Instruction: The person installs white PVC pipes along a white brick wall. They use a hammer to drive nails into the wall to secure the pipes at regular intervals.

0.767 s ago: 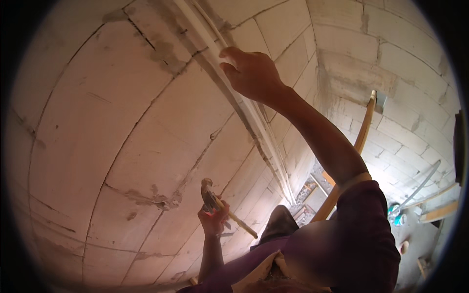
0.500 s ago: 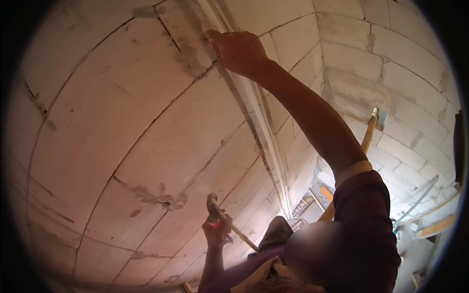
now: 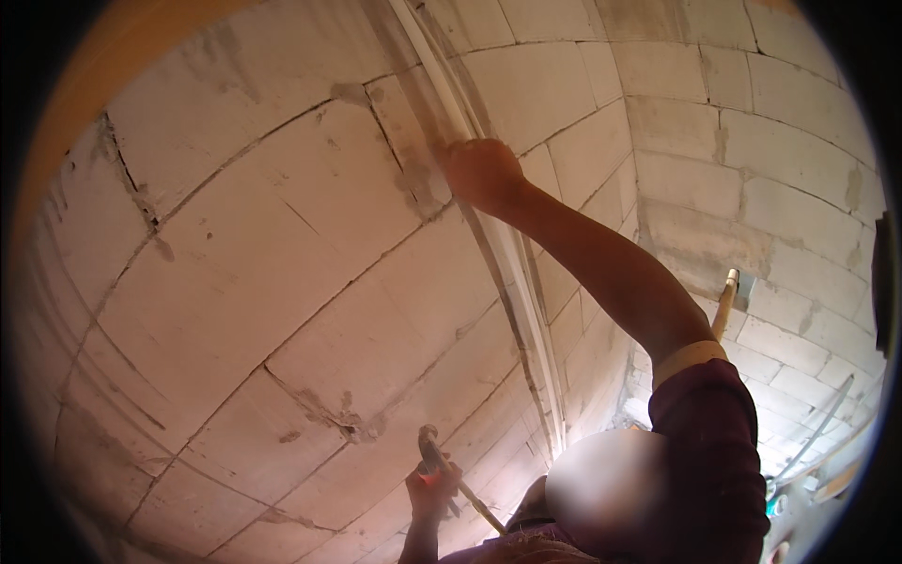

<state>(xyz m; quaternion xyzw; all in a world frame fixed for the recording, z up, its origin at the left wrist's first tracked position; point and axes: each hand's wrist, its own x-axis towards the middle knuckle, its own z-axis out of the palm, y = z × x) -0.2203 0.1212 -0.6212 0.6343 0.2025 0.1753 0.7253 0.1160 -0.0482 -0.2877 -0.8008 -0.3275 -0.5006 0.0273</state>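
Observation:
My right hand (image 3: 484, 175) is raised against the pale block wall, over a vertical groove holding slim white pipes (image 3: 515, 282). Its fingers are curled closed at the groove; whatever lies between them is hidden. Low in the picture, my left hand (image 3: 432, 489) is wrapped around a hammer (image 3: 484, 512) near its head, the wooden handle slanting down to the right. A small red patch and a dark pointed piece also show at this hand, too unclear to name.
Block wall (image 3: 282, 282) fills the left and meets another block wall (image 3: 799, 216) at a corner on the right. A wooden pole (image 3: 727, 301) leans near a small wall recess. Long thin strips (image 3: 817, 428) stand at the lower right.
The view has shifted, so the wall appears lower and farther right. My right hand has moved from the groove's left edge onto the groove, its fingers now more curled. The left hand keeps the hammer.

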